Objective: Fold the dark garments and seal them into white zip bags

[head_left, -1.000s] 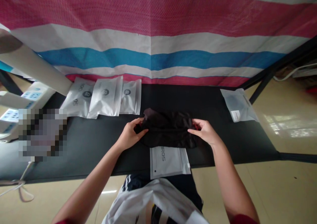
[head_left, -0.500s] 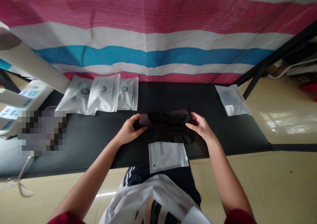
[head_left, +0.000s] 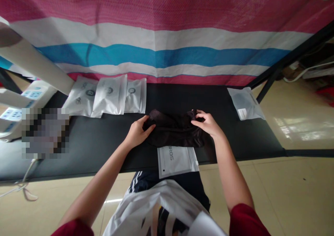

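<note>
Person's got both hands on a piece of thin dark fabric [head_left: 174,130], lying bunched up flat on the tabletop [head_left: 221,100] right between them. The right hand [head_left: 206,123] has a closed grip, pinching a little fold at the far right edge, and the left hand [head_left: 137,131] is clamped over the left end with its fingers curled on top.

Right below the fabric, basically touching it, sits a white zip bag [head_left: 176,162] with "BROS" printed on it. Past the left hand, up along the far edge, are three more white bags [head_left: 110,97] side by side. Well off past the right hand there's a frosted bag [head_left: 245,104]. Behind it all hangs a pink, white and blue striped tarp [head_left: 156,31].
</note>
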The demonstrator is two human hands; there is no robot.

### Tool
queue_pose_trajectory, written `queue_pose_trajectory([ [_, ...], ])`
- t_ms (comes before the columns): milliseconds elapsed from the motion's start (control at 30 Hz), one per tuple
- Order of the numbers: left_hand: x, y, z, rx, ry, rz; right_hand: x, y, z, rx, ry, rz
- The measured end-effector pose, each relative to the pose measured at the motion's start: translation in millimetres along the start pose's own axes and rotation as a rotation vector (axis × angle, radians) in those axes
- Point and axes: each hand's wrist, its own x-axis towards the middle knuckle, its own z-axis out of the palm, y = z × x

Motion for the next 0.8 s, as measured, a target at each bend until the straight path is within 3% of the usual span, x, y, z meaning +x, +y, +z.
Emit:
queue_pose_trajectory([
  [100,0,-2,0.5,-0.016,-0.004,0.019,4,-1,0,0.088,-0.106,0.029],
  [233,-2,-4,-0.8,-0.047,0.029,0.043,1,0,-2,0.220,-0.059,0.014],
  [500,-3,-1,-7.0,-0.132,-0.068,0.096,-22,0,-10,0.241,-0.173,0.028],
  [667,-1,2,-6.9,-0.200,-0.075,0.098,-25,16,-4,0.255,-0.068,0.076],
  [800,0,6,-8.5,-0.283,-0.121,0.151,-27,22,0,0.152,-0.009,-0.048],
])
